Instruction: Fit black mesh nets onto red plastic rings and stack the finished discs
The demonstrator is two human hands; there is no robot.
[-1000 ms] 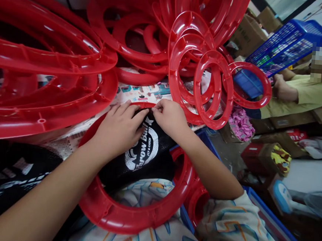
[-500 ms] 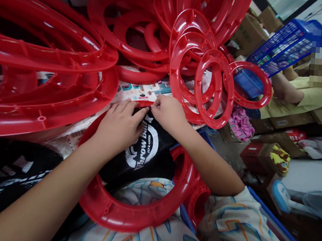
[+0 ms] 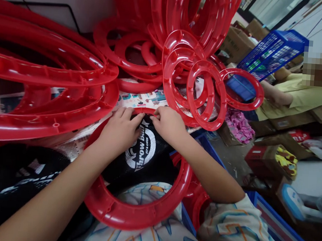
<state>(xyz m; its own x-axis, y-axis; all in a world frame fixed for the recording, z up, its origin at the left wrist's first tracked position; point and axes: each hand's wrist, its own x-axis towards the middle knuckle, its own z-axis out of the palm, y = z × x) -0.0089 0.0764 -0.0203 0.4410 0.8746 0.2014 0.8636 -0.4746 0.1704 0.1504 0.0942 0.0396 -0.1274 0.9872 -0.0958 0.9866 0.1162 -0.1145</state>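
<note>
A red plastic ring (image 3: 131,214) lies on my lap with a black mesh net (image 3: 144,152) printed "Throw Ball" stretched across its far half. My left hand (image 3: 119,130) presses down on the net at the ring's far edge, its fingers curled onto the rim. Right beside it, my right hand (image 3: 168,123) pinches the net's edge against the same rim. The two hands almost touch at the fingertips.
Stacks of large red rings (image 3: 50,74) and smaller red rings (image 3: 205,90) crowd the surface ahead. Another black printed net (image 3: 19,180) lies at lower left. A blue crate (image 3: 269,51) and a person in a yellow sleeve (image 3: 296,97) are at right, with cardboard boxes (image 3: 283,156) on the floor.
The view has tilted up a little, showing more wall. Both hands stay at the ring's far edge, with small finger shifts along the rim. The person at right has drawn their arm back.
</note>
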